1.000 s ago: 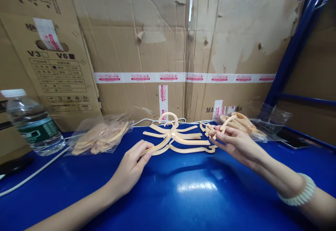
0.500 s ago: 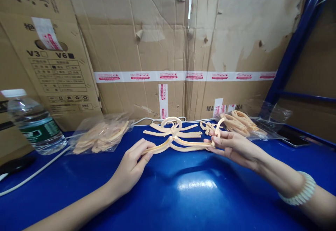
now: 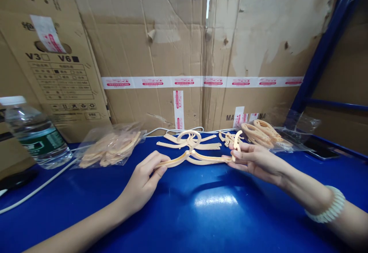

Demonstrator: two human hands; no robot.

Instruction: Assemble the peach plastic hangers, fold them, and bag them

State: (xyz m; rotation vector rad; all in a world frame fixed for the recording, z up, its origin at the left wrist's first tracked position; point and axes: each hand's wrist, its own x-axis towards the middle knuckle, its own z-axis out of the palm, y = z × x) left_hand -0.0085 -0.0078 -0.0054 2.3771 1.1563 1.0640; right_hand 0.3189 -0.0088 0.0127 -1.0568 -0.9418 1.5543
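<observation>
A beige plastic folding hanger (image 3: 189, 154) is held above the blue table, its curved hook upward and its arms spread to both sides. My left hand (image 3: 151, 172) pinches the end of its left arm between thumb and fingers. At the opposite end, my right hand (image 3: 253, 161) grips the right arm's tip together with a small curved beige piece (image 3: 237, 140) that sticks up between thumb and fingers. Whether that piece is joined to the arm I cannot tell. Just behind lie more beige hanger parts (image 3: 209, 146) and a small pile of curved beige pieces (image 3: 227, 139).
Clear bags of beige hangers lie at the left (image 3: 110, 147) and right (image 3: 263, 134). A water bottle (image 3: 37, 138), black mouse (image 3: 18, 180) and white cable (image 3: 43, 186) are on the left, a phone (image 3: 322, 148) on the right. Cardboard boxes (image 3: 155, 53) stand behind.
The small curved piece in my right hand has tipped slightly and sits a little further left and lower. The left hand keeps its hold on the hanger.
</observation>
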